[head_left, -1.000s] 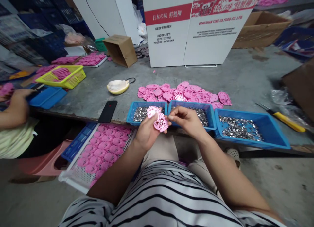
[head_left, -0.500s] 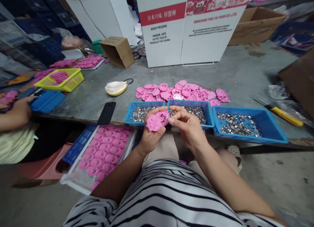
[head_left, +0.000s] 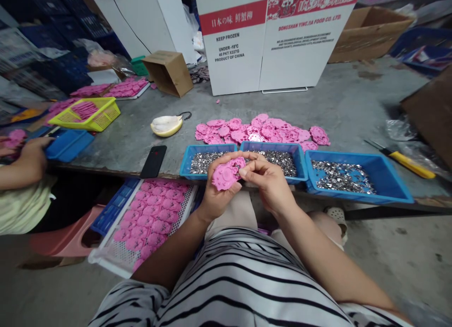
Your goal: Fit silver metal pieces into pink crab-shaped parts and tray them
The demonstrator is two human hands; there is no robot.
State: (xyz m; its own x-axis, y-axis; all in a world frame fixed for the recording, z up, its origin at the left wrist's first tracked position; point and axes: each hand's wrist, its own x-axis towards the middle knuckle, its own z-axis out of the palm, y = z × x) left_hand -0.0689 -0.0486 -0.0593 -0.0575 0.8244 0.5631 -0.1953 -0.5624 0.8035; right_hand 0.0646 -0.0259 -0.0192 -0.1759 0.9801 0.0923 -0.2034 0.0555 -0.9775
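Note:
My left hand holds a pink plastic piece above the table's front edge. The thumb and fingers of my right hand are pinched at the piece's right edge; anything between them is too small to make out. Behind my hands, small shiny metal parts fill a left blue tray and a middle blue tray. A third blue tray to the right holds more metal parts. Beyond the trays lies a pile of pink pieces.
A black phone and a yellow-rimmed dish lie left. Rows of pink pieces fill a white crate below. Yellow-handled pliers or cutters lie right. A white carton stands behind. Another person's arm is at far left.
My right hand has moved slightly left, its fingertips now closer over the right edge of the pink piece. My left hand still holds the piece, turned slightly.

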